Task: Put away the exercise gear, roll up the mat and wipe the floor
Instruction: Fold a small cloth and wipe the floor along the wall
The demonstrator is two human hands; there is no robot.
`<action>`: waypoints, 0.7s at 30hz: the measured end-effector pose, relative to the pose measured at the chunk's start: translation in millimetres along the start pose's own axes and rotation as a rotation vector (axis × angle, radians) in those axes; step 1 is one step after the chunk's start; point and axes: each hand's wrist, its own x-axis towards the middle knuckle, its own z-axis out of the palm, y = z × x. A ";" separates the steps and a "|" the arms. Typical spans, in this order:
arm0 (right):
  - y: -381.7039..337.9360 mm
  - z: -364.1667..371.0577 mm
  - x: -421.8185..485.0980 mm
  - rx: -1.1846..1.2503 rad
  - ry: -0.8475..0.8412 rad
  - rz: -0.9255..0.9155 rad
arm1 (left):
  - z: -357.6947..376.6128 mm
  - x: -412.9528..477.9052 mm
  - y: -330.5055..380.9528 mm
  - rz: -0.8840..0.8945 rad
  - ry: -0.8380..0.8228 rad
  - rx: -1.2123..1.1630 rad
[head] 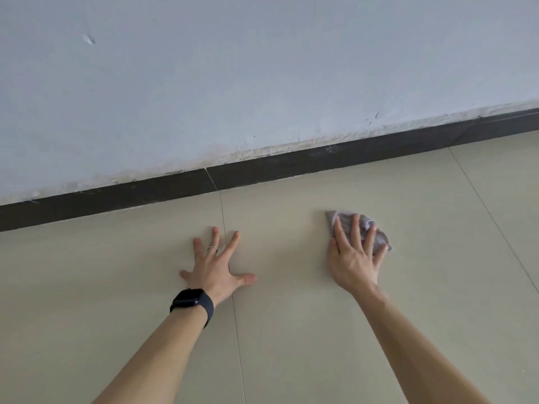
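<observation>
1. While the left hand (217,265) lies flat on the tiled floor (291,330) with its fingers spread wide, the right hand (354,253) presses a grey cloth (379,236) down with straight fingers.
2. Across a grout line (233,310) between two beige tiles sits the left palm; a thin ring (212,248) shows on one finger and a black watch (191,303) on the wrist.
3. Crumpled under the right fingers, the cloth touches the floor well to the right of the left hand, near a dark baseboard (262,167).
4. Above the baseboard rises a pale wall (233,68), scuffed along its lower edge.
</observation>
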 end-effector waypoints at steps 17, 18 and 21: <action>19.3 -41.9 77.1 0.127 0.103 0.376 | 2.9 5.7 -3.4 0.010 0.012 0.019; 9.0 -31.1 62.1 0.106 0.104 0.330 | 2.6 5.6 -3.2 0.009 0.012 0.016; -37.1 11.7 -7.3 -0.052 0.020 -0.064 | 0.3 3.3 -4.0 0.018 0.010 0.024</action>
